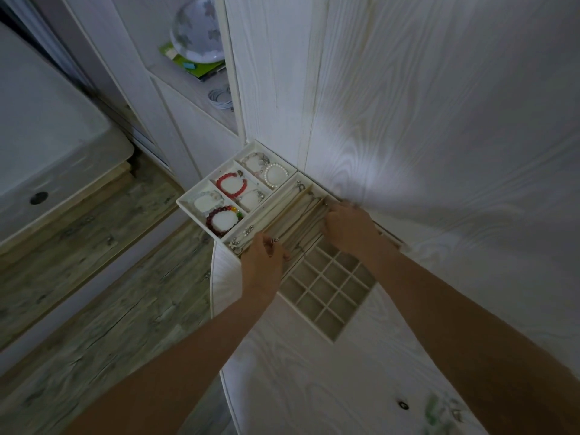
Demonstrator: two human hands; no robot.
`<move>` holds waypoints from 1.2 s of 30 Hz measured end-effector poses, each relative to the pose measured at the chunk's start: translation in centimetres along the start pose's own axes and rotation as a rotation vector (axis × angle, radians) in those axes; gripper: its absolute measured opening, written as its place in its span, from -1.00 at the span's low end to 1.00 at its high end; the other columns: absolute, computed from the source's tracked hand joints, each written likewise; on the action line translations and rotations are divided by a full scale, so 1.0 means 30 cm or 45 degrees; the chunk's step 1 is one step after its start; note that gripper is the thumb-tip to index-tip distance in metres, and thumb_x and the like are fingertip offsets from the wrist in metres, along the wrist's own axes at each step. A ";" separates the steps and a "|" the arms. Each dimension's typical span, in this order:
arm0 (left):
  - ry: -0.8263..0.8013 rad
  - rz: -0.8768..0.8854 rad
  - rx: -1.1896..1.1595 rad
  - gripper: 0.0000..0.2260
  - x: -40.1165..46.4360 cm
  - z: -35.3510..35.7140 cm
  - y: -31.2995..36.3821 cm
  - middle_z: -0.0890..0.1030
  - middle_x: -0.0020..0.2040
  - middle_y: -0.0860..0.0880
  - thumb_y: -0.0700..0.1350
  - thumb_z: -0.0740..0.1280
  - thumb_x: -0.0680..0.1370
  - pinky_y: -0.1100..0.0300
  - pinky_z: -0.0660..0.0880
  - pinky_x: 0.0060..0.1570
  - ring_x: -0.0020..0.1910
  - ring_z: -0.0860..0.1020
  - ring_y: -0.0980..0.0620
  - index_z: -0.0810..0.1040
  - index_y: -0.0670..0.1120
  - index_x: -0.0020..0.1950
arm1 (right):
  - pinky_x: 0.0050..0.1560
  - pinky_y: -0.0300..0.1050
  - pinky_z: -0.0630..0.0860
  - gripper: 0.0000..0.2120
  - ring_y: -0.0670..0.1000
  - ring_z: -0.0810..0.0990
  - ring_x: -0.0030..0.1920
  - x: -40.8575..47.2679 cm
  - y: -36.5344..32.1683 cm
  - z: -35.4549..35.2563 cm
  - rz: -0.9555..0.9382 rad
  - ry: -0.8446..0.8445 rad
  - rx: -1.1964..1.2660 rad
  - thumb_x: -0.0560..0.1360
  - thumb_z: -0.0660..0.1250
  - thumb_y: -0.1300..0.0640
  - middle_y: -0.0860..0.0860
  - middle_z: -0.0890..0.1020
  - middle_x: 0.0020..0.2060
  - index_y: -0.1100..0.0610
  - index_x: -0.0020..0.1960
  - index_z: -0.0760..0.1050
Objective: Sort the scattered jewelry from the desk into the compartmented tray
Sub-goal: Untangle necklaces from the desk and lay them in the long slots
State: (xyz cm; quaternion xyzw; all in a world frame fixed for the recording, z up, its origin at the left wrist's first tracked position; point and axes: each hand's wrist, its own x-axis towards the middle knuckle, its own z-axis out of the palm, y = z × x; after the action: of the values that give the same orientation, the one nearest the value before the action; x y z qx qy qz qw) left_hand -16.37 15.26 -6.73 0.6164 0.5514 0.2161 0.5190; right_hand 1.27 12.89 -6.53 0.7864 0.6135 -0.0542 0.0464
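Small loose pieces [452, 411]: lying on the desk [314, 387] at the near right corner, blurred, kind not clear; the right forearm is passing nearest them.

Grid of small square cells [329, 287]: sitting bare beyond, between the two wrists.

Left hand [262, 265]: fingers are curling at the near end of the long slots, seemingly pinching a small dark-and-silver piece [274, 240].

Right hand [348, 229]: fingers are bending down onto the far end of the same slots; what they hold, if anything, cannot be told.

Chains [298, 211]: lying lengthwise in the long slots, axis running from one hand to the other.

Bracelets [231, 184]: resting in the tray [194, 196] compartments farthest left.
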 end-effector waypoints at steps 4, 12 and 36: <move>0.030 0.033 0.052 -0.95 -0.018 -0.006 -0.010 0.67 -0.21 -0.01 -0.21 0.19 0.60 0.12 0.53 -0.10 -0.18 0.63 0.07 0.39 -0.12 -0.06 | 0.34 0.05 0.24 -0.54 0.13 0.41 0.30 0.002 0.004 0.000 0.031 -0.077 -0.083 0.63 0.00 -0.04 0.15 0.53 0.21 0.20 0.07 0.59; 0.027 -0.012 0.019 -0.97 -0.034 -0.022 -0.023 0.67 -0.12 -0.09 -0.26 0.19 0.58 0.37 0.51 -0.26 -0.16 0.64 0.05 0.39 -0.15 -0.02 | 0.33 0.01 0.29 -0.73 0.08 0.41 0.28 -0.041 -0.050 -0.001 -0.004 -0.002 0.090 0.57 0.13 0.17 0.08 0.55 0.19 0.16 0.17 0.54; -0.010 -0.038 0.129 -0.96 -0.010 -0.024 -0.046 0.65 -0.09 -0.13 -0.22 0.26 0.55 0.04 0.56 -0.03 -0.09 0.62 -0.06 0.45 -0.17 -0.01 | -0.12 -0.07 0.47 -0.78 0.12 0.59 0.00 0.032 -0.094 0.014 -0.057 -0.212 0.042 0.51 0.19 0.34 0.13 0.61 -0.03 0.21 0.05 0.56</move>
State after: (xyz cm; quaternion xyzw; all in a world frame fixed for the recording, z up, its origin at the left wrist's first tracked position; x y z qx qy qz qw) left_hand -17.70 15.08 -7.59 0.6345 0.5687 0.1776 0.4924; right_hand -1.25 14.44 -7.11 0.7660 0.6239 -0.1307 0.0830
